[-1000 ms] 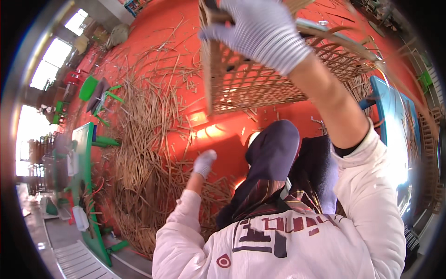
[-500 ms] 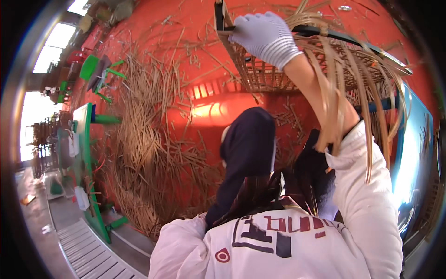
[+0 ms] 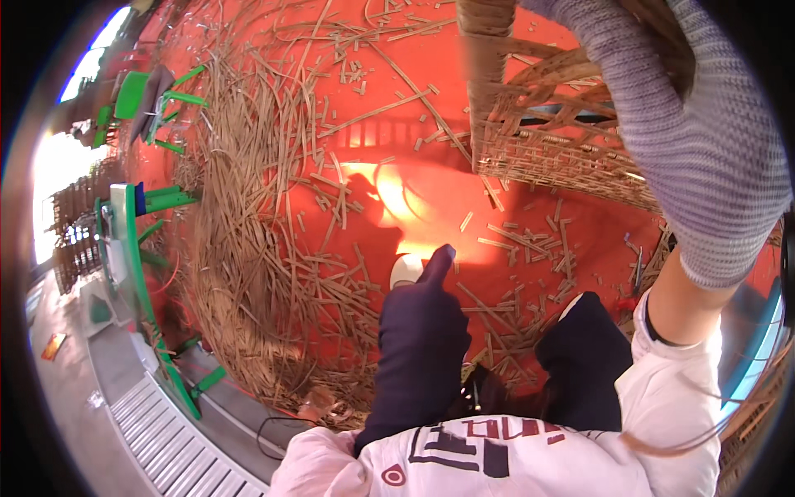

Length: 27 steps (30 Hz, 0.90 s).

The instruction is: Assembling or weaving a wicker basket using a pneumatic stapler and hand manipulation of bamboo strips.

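My right hand [image 3: 712, 157], in a grey-and-white striped knit glove, is raised close at the upper right. Its thumb and fingers pass round a brown edge of a woven basket-like piece [image 3: 563, 161], whose upper part runs out of the picture. The fingertips are cut off at the top edge. This piece has a thick wrapped corner, an open lattice side and a tightly woven lower band. My left sleeve [image 3: 323, 464] shows at the bottom, but the left hand cannot be made out.
A long heap of brown weaving strips [image 3: 257, 215] lies on the red floor [image 3: 447, 199], with short offcuts scattered about. On the left stand a green stool [image 3: 132, 95] and a green-framed rack [image 3: 137, 273]. A blue surface [image 3: 754, 348] curves along the right edge.
The woven piece has come nearer and moved right, still in my right hand. The loose strips that hung over my right forearm have mostly gone out of view.
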Motion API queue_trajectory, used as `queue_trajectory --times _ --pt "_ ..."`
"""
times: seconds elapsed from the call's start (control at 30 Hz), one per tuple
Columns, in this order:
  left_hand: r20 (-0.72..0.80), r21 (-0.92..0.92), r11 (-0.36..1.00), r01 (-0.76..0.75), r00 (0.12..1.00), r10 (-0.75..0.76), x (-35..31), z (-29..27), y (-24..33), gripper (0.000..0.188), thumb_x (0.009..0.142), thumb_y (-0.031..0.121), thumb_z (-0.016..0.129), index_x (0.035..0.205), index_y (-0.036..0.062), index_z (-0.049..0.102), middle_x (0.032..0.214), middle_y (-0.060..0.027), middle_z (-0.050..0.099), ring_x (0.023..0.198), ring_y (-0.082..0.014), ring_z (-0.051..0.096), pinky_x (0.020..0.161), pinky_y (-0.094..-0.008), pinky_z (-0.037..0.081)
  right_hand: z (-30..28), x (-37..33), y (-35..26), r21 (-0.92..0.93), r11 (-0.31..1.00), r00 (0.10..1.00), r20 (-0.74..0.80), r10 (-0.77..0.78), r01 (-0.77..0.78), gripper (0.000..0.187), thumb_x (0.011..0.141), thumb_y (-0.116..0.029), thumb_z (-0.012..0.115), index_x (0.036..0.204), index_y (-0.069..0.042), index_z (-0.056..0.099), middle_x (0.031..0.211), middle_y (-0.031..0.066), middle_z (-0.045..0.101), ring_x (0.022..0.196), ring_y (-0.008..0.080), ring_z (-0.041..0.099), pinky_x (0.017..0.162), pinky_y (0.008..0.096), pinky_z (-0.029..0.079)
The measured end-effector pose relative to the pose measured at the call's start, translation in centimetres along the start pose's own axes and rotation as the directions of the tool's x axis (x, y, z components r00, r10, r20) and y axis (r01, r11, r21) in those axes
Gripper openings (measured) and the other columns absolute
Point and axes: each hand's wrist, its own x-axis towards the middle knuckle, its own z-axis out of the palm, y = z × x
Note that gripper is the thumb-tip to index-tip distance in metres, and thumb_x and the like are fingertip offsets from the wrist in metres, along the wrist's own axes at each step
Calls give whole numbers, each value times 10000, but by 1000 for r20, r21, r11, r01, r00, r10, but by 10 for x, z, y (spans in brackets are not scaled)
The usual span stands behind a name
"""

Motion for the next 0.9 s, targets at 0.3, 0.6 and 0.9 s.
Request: queue_trajectory --times 0.3,0.6,0.9 --pt "-72 97 991 -96 992 103 -4 -9 -8 304 884 297 578 1092 88 652 989 -114 689 923 -296 661 780 -407 526 -25 -9 4 168 985 984 178 -2 -28 318 827 -398 721 948 -124 613 816 49 662 767 277 652 724 401 491" --pt "-128 313 928 -202 959 252 -18 34 -55 302 885 289 576 1108 95 638 1011 -123 684 951 -317 664 801 -418 534 -47 -5 -11 184 966 918 384 98 -180 318 880 -426 655 985 -127 638 877 96 680 837 344 653 735 445 497" --pt "-419 229 973 -16 901 114 -40 97 -142 331 911 320 541 1091 64 650 992 -176 696 935 -372 672 814 -471 524 -42 -6 -15 56 975 842 517 157 -216 382 925 -482 605 1024 -114 612 930 117 688 878 371 645 771 461 501"
